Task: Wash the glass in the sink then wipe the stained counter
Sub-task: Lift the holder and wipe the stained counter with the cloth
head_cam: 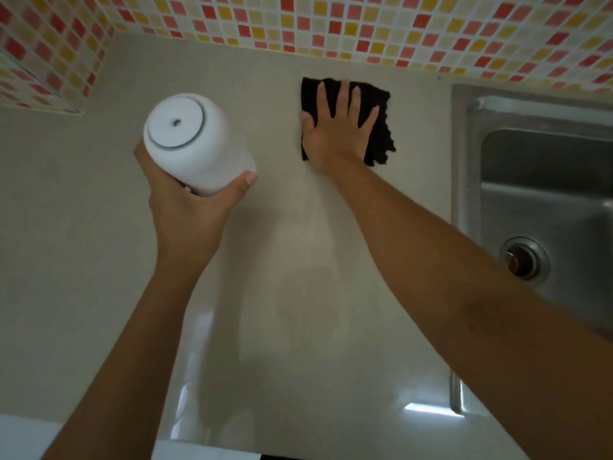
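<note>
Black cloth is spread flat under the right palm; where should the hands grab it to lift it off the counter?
Pinch the ragged right edge of the black cloth from the sink side: it sticks out past the right hand, and the counter beside it is bare.

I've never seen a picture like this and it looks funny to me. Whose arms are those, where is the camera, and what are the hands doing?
The arms belong to a person who wears a camera on the head, so you look down just as they do. There is only this one picture. The left hand holds a white container up above the beige counter; I cannot tell what is inside. The right hand lies flat, fingers spread, on a black cloth and presses it onto the counter, near the tiled wall. At the right is a steel sink with its drain. No glass shows in it.
</note>
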